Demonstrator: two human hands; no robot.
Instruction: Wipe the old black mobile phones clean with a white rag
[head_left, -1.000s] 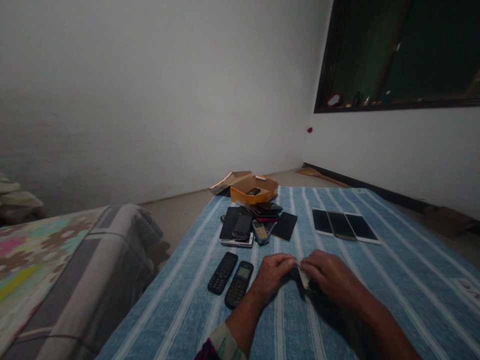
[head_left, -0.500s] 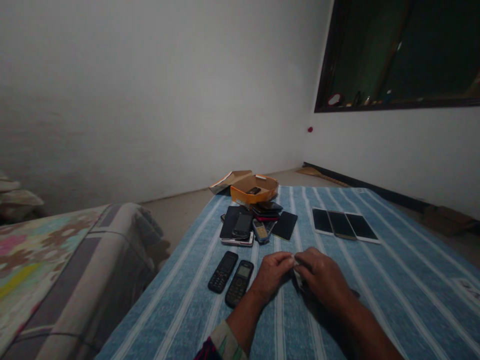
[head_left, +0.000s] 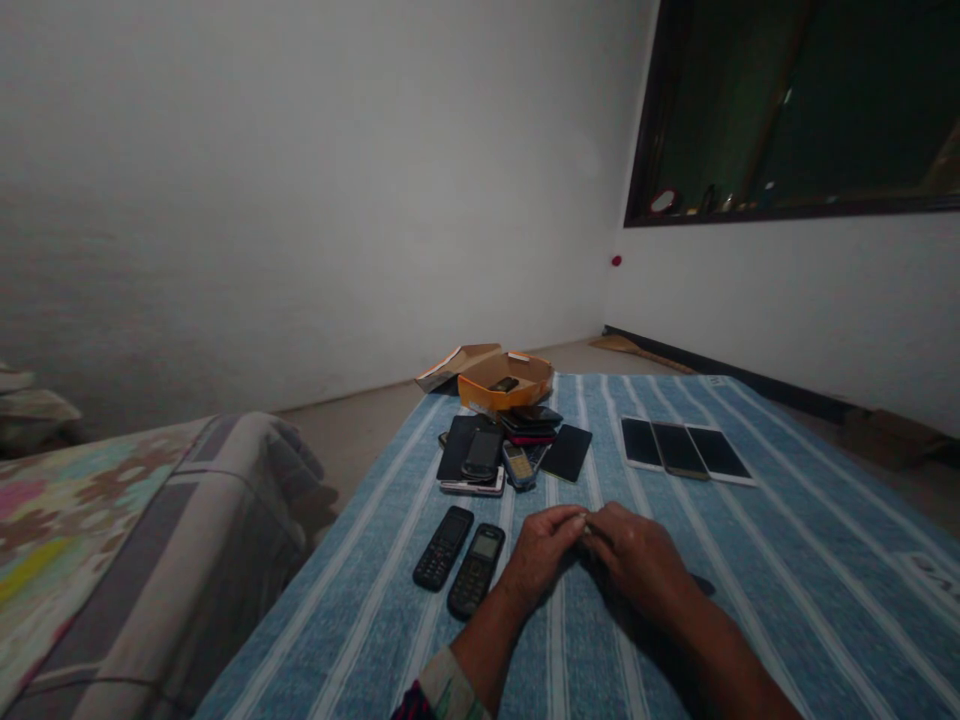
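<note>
My left hand and my right hand meet over the blue striped cloth, fingertips pinched together on a small pale object that I cannot make out. Both hands have their fingers curled closed. Just left of my left hand lie two dark keypad phones side by side. Farther back sits a pile of several phones.
An open orange box with a small phone inside stands at the cloth's far edge. Three smartphones lie in a row at the right. A folded patterned blanket lies at the left. A dark window is set in the right wall.
My right hand has slid left and turned down over the pale object, which showed as a white piece between the fingers before and is now mostly hidden.
</note>
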